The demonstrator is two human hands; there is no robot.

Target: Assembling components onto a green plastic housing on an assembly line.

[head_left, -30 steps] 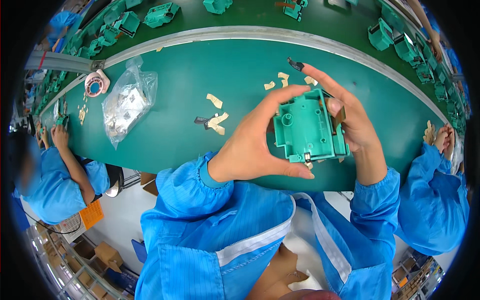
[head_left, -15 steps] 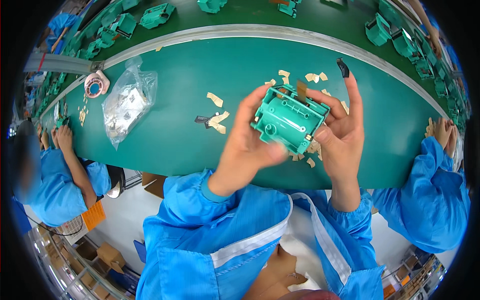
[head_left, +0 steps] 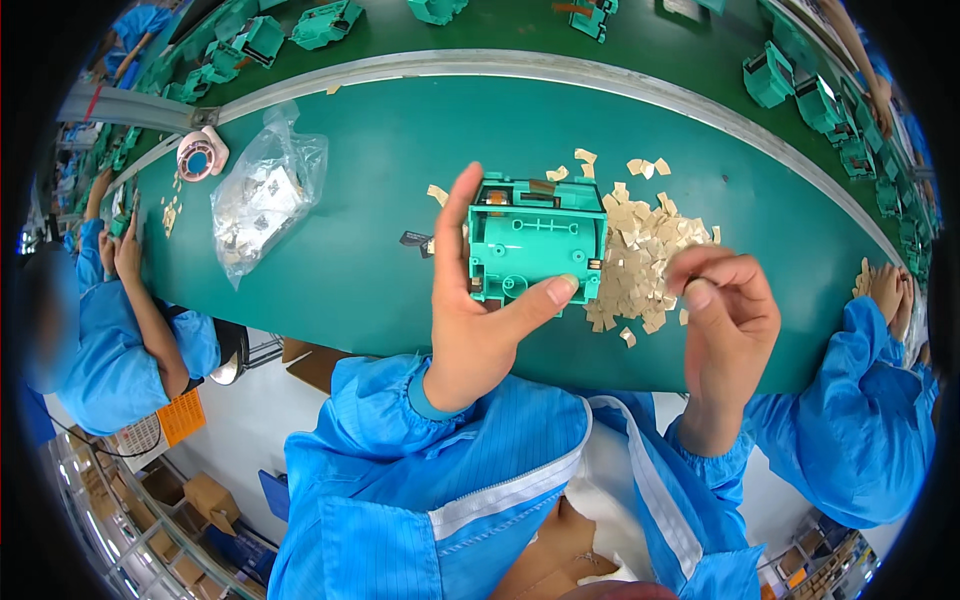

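Observation:
My left hand [head_left: 485, 320] is closed around a green plastic housing [head_left: 540, 245], thumb on its lower front and index finger along its left side. The housing is held up over the bench, its rounded, ribbed face toward me. A brown strip [head_left: 543, 187] shows at its top edge. Apart from it, to the right, my right hand [head_left: 728, 310] pinches a small dark piece [head_left: 697, 282] between thumb and fingers, mostly hidden. Beneath and between the hands lies a heap of small cream paper pieces [head_left: 640, 260]. A black strip [head_left: 412, 239] lies left of the housing, beside a partly hidden cream piece.
On the green bench [head_left: 370, 160], a clear plastic bag [head_left: 265, 215] and a tape roll [head_left: 198, 158] lie at left. Beyond a metal rail [head_left: 480, 65], more green housings [head_left: 325, 24] stand on a green surface. Co-workers in blue sit left [head_left: 110, 330] and right [head_left: 830, 410].
My right hand has let go of the housing and moved right and down; its fingers, earlier spread with a black strip on the index fingertip, are now pinched. The left hand has turned the housing more level.

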